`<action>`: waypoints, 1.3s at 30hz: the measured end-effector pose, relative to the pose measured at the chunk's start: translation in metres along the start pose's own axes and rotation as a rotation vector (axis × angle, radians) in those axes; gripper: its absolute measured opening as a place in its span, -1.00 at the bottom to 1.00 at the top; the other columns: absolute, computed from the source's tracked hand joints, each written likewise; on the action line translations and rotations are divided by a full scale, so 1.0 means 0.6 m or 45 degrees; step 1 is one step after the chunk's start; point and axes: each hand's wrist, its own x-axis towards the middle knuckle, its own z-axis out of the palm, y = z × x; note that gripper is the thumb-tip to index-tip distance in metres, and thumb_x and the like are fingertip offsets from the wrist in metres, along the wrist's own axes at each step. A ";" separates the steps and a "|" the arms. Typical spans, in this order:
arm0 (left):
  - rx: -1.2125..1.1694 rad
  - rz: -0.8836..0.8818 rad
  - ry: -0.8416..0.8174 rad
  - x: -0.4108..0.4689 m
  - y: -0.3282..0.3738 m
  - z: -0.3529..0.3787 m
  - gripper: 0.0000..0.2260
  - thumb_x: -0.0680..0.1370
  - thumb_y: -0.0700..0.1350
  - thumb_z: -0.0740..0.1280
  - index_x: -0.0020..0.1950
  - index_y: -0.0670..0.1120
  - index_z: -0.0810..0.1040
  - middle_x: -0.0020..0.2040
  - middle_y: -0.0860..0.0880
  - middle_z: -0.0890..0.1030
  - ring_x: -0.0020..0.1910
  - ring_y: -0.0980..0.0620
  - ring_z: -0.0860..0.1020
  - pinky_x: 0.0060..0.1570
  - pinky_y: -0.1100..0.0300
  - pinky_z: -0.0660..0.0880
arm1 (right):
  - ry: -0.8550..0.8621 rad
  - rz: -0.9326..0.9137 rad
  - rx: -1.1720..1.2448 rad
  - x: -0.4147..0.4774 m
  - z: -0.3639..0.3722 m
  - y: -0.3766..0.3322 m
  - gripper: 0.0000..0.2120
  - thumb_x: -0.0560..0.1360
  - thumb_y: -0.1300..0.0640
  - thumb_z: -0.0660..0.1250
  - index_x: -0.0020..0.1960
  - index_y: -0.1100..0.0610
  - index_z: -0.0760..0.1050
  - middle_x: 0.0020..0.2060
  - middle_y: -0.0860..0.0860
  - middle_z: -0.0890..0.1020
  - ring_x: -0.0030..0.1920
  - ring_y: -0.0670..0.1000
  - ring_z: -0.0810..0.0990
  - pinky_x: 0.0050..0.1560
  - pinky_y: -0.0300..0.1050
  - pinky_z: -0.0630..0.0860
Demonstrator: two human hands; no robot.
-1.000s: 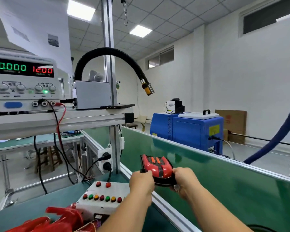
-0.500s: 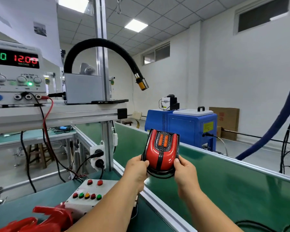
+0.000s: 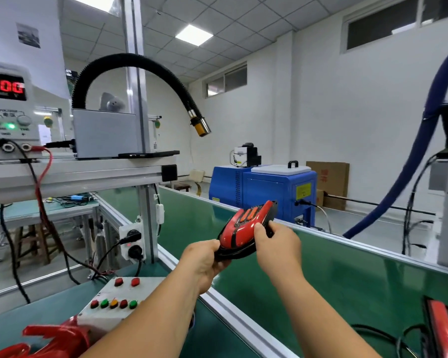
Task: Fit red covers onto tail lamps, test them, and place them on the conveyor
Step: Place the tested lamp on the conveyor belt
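The tail lamp (image 3: pixel 243 229) has tilted toward the upper right (red cover (image 3: pixel 232 236) up). Left hand (image 3: pixel 204 259) grips its near end, right hand (image 3: pixel 277 244) its far side.

Red tail lamp (image 3: pixel 239 229) with black stripe, orange bars; green conveyor (image 3: pixel 321 275).

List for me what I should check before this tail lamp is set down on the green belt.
1. Grip: left hand and right hand both hold the tail lamp: ok.
2. Red cover seated fully on the black base: cannot tell.
3. Lamp is above the conveyor belt: ok.
4. Belt under the lamp shows bare green: ok.
5. Test passed: cannot tell.
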 end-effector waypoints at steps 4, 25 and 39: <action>0.185 0.014 -0.108 -0.013 -0.040 0.016 -0.78 0.65 -0.32 0.17 0.16 -0.25 0.59 0.00 -0.20 0.67 -0.11 -0.07 0.61 0.01 -0.01 0.60 | 0.093 0.251 0.202 -0.055 -0.029 0.046 -0.70 0.59 0.06 0.23 0.28 0.14 0.45 0.02 0.02 0.54 0.00 -0.01 0.52 0.05 -0.17 0.38; 0.070 0.044 -0.636 -0.284 -0.178 0.209 -0.78 0.64 -0.27 0.22 -0.03 -0.13 0.66 -0.07 -0.10 0.73 -0.13 0.06 0.68 -0.27 0.29 0.59 | 0.549 0.338 0.264 -0.228 -0.353 0.112 -0.52 0.61 0.00 0.23 0.47 0.17 0.31 0.34 0.05 0.51 0.29 -0.01 0.49 0.36 0.01 0.41; 0.299 -0.081 -0.964 -0.502 -0.296 0.382 -0.73 0.63 -0.14 0.29 0.34 -0.04 0.50 0.23 -0.03 0.63 0.25 -0.01 0.57 0.31 -0.02 0.48 | 0.875 0.376 0.314 -0.364 -0.648 0.157 -0.71 0.63 0.17 0.21 0.28 0.28 0.51 0.05 0.14 0.68 0.09 0.11 0.65 0.23 0.17 0.52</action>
